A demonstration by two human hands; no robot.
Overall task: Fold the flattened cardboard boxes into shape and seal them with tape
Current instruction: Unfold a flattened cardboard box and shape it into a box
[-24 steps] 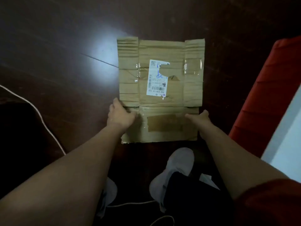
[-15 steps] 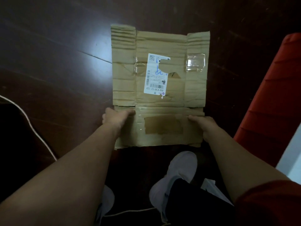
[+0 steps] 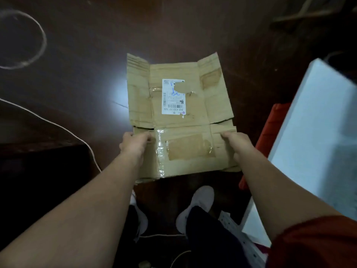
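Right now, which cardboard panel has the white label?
The far middle panel, between the left flap and right flap: the label is on it. The near panel bears only brown tape.

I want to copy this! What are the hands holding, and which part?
The flattened cardboard box. The left hand grips the near panel's left edge, the right hand its right edge.

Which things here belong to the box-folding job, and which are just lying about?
Job: cardboard box, flattened, gripped at its near end by the left hand and right hand.
Lying about: white cord on the floor, red seat, white panel, the person's shoe.
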